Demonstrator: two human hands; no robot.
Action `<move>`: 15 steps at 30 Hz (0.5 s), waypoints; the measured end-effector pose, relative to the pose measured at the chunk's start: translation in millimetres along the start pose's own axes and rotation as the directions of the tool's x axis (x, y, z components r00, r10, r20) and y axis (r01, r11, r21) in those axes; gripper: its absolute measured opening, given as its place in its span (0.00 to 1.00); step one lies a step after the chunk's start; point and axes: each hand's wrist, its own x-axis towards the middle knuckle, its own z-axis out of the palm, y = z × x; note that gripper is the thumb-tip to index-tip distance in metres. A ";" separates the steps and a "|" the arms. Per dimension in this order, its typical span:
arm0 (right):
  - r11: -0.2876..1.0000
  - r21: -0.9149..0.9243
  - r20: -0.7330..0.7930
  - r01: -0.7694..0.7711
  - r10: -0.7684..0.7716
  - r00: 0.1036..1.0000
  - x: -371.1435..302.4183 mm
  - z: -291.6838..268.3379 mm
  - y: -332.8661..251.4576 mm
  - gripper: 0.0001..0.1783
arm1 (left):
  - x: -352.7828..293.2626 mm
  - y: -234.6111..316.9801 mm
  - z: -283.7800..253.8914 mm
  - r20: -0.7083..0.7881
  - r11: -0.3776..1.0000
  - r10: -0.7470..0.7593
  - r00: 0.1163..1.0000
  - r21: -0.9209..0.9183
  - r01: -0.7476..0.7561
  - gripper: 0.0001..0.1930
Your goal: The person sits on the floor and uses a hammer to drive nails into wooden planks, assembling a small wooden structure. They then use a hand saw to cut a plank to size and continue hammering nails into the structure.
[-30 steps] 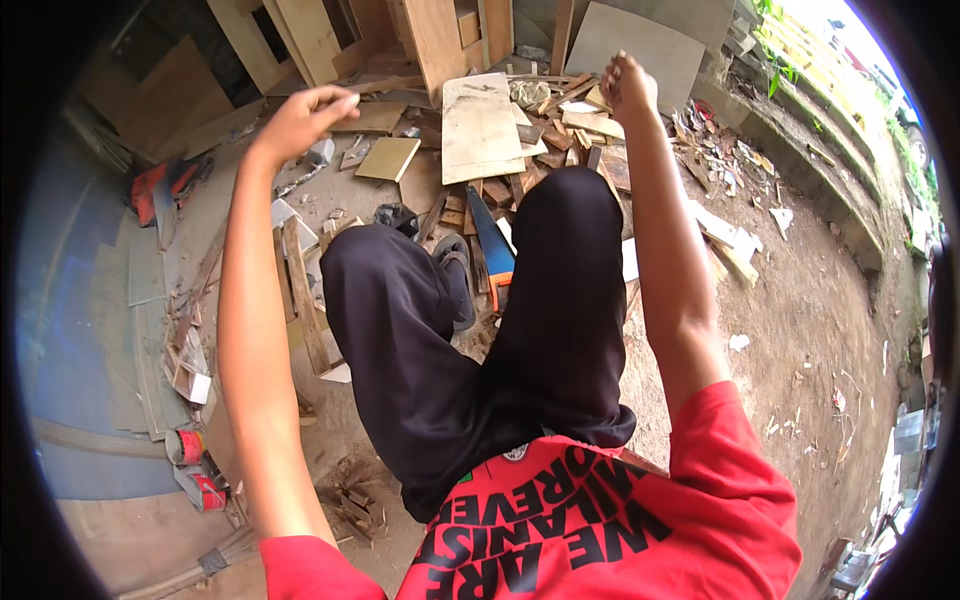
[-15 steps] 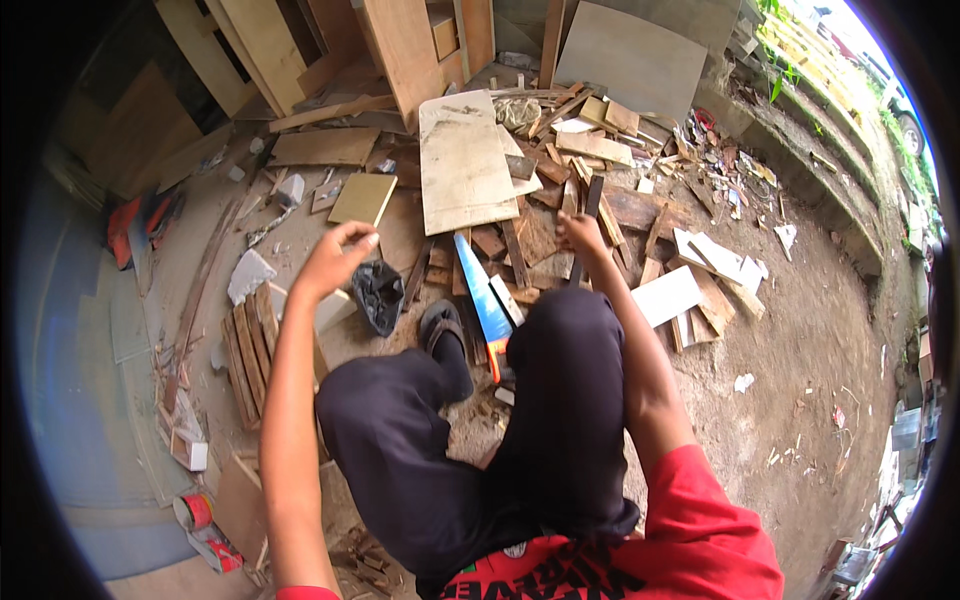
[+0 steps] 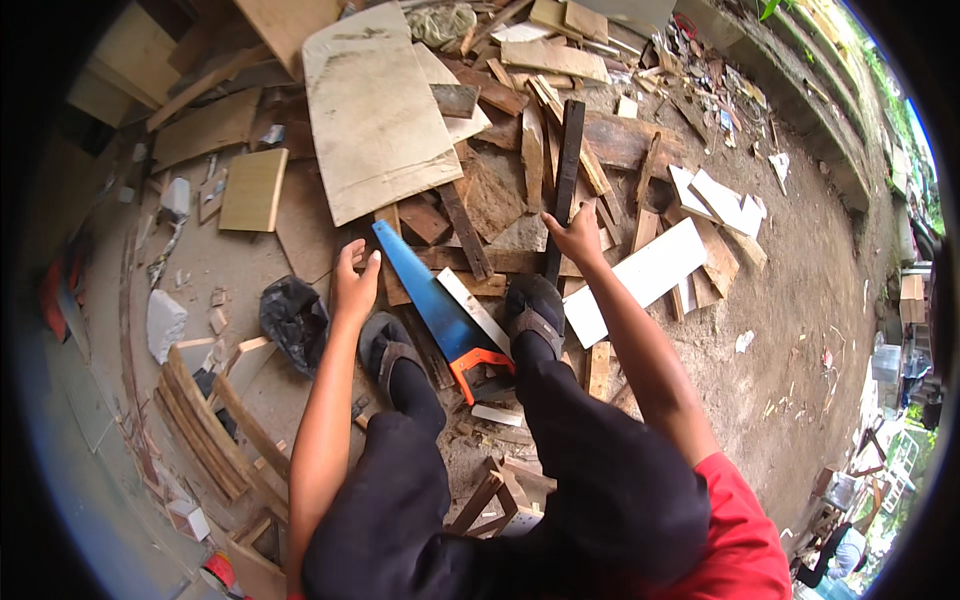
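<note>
Two bare hands show, one at each side of the middle of the frame. The left hand [image 3: 354, 288], left of centre, holds nothing: its fingers are bent, the thumb standing a little off from them, just beside the tip end of the one saw [image 3: 428, 295]. This saw lies at the centre, blue blade slanting from upper left to lower right, with its orange-edged handle between two sandalled feet, the left foot [image 3: 388, 355] and the right foot [image 3: 535, 310].

The right hand [image 3: 580, 240], right of centre, has its thumb to the left and its fingers to the right of one dark wood strip [image 3: 568, 150]; whether they pinch it, I cannot tell. The strip runs nearly upright in the frame, its lower end near the right foot.

One large pale board [image 3: 375, 115] fills the upper middle, its lower edge close to the saw tip. One white board [image 3: 640, 282] slants at right, one yellowish board [image 3: 253, 190] lies upper left, and one black bag [image 3: 293, 318] sits just left of the left hand. The wood scraps are too jumbled to count.

Open room is widest on the dirt ground [image 3: 790, 400] at right, dotted with small bits and edged by a concrete step [image 3: 810, 150] toward the upper right
</note>
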 end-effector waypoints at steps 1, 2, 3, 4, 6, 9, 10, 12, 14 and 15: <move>0.996 0.009 0.073 -0.085 0.085 0.994 -0.5 7.5 -3.1 0.44 | -3.0 -7.9 7.8 -0.004 1.000 0.009 1.000 -0.022 -0.009 0.23; 0.985 0.008 0.140 -0.173 0.170 0.975 -0.9 15.4 -1.2 0.43 | -6.9 -8.2 14.4 -0.005 0.999 0.019 1.000 -0.049 -0.019 0.22; 0.954 0.072 0.175 -0.291 0.275 0.945 -4.0 24.6 4.6 0.37 | -9.7 -3.3 18.3 0.039 0.998 -0.008 0.999 -0.057 0.011 0.22; 0.938 0.104 0.194 -0.331 0.307 0.932 -8.2 33.1 10.7 0.29 | -12.4 1.2 18.7 0.100 1.000 -0.026 0.995 -0.002 0.027 0.23; 0.916 0.201 0.132 -0.348 0.326 0.936 -11.3 38.5 -5.8 0.24 | -16.0 8.5 4.3 0.143 0.999 0.040 0.989 0.020 -0.043 0.22; 0.866 0.390 0.108 -0.312 0.293 0.950 -1.4 49.3 21.4 0.20 | -14.6 14.3 4.5 0.146 0.997 0.015 0.989 -0.079 -0.004 0.20; 0.901 0.361 0.034 -0.240 0.244 0.969 9.5 45.6 25.4 0.16 | -13.2 13.0 4.7 0.137 0.992 0.002 0.991 -0.129 0.016 0.20; 0.887 0.451 -0.139 -0.101 0.182 0.973 48.3 21.5 8.5 0.17 | -10.9 16.1 0.2 0.116 0.965 0.006 0.993 -0.260 0.025 0.20; 0.872 0.488 -0.216 -0.030 0.154 0.964 88.8 -4.2 -12.2 0.18 | -14.1 27.0 -2.1 0.106 0.954 0.016 0.994 -0.299 0.016 0.19; 0.897 0.441 -0.197 -0.038 0.138 0.971 106.2 -22.2 -29.7 0.20 | -16.8 30.1 -3.1 0.101 0.956 0.008 0.995 -0.292 0.022 0.18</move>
